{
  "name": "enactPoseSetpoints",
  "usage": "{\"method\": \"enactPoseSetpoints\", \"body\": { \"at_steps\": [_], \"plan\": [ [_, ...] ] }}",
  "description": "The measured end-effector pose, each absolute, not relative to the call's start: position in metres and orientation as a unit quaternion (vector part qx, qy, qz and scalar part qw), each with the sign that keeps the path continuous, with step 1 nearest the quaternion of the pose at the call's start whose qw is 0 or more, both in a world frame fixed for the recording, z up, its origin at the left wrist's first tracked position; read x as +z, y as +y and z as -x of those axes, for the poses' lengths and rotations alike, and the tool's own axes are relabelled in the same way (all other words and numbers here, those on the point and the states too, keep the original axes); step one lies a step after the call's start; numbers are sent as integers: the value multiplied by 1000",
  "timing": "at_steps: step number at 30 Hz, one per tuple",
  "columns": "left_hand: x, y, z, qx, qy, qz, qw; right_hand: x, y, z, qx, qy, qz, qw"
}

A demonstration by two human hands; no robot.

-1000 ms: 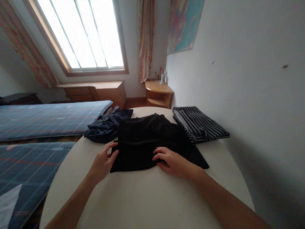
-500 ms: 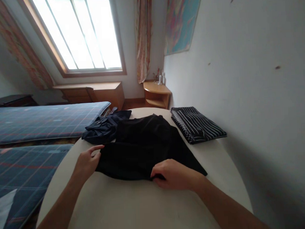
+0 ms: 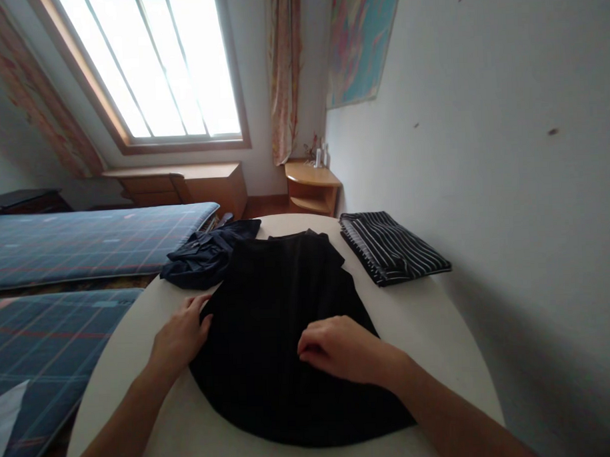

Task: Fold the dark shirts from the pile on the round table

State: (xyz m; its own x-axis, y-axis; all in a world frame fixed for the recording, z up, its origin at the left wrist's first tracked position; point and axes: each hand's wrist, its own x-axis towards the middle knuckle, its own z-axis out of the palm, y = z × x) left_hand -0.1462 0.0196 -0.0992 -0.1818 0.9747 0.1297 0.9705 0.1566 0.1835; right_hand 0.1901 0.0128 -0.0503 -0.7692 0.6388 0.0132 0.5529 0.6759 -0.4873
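A black garment with a curved, flared hem, which looks like a skirt (image 3: 277,296), lies spread on the round cream table (image 3: 114,368). My left hand (image 3: 181,333) rests at its left edge, fingers apart and thumb on the cloth; it is open. Over the middle of the skirt is my right hand (image 3: 339,350), its fingers curled in to the thumb. Whether cloth is between those fingertips cannot be made out against the black. A crumpled dark navy garment (image 3: 201,259) lies beyond my left hand, beside the skirt's upper part.
A folded black-and-white striped cloth (image 3: 393,249) lies at the table's far right, near the white wall (image 3: 509,201). Blue plaid mattresses (image 3: 95,242) stand to the left. Beyond the table are a wooden desk (image 3: 208,182) and a corner shelf (image 3: 313,175).
The skirt's lower part has come down toward me, so its curved hem now lies nearer the front of the table. Both hands have stayed nearly in place.
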Motion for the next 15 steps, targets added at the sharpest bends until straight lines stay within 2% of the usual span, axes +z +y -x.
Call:
{"method": "enactPoseSetpoints", "body": {
  "at_steps": [4, 8, 15],
  "plan": [
    [-100, 22, 156, 105, 760, -641, 30, -58, 46, -223, 111, -822, 537, 156],
    [-94, 24, 162, 84, 774, -626, 50, -76, 65, -242, 74, -772, 597, 204],
    [-78, 19, 155, 70, 818, -569, 38, -82, 67, -242, 77, -784, 603, 123]
  ]
}}
